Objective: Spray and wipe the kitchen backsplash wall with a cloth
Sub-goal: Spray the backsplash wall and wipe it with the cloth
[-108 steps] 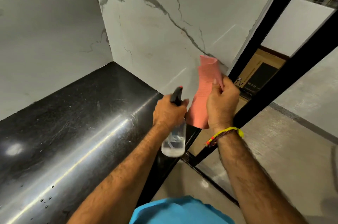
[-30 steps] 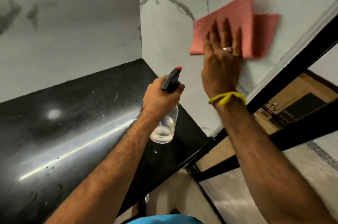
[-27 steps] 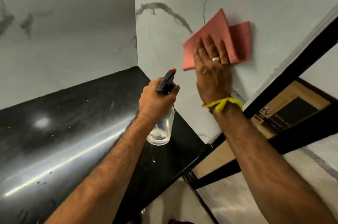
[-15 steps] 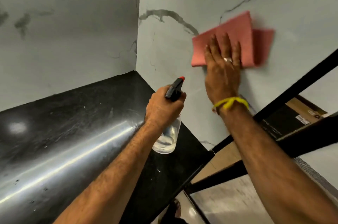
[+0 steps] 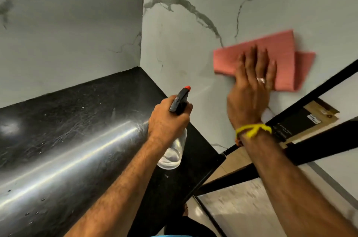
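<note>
I see corner of two white marble-look walls, grey veins; left wall (image 5: 67,23) in shade, right wall (image 5: 193,81) brighter. Black polished stone desk (image 5: 67,140) fills corner, long light streak along rounded front edge, few droplets and specks on it. Black metal frame bars (image 5: 319,143) run diagonally at right. Cardboard box (image 5: 317,118) with dark print behind bars. Pale glossy floor (image 5: 242,203) below, blurred. White wall section (image 5: 344,91) past frame.

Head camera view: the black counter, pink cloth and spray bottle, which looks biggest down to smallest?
1. black counter, by far.
2. pink cloth.
3. spray bottle, partly hidden by the left hand, so the last two are close.
</note>
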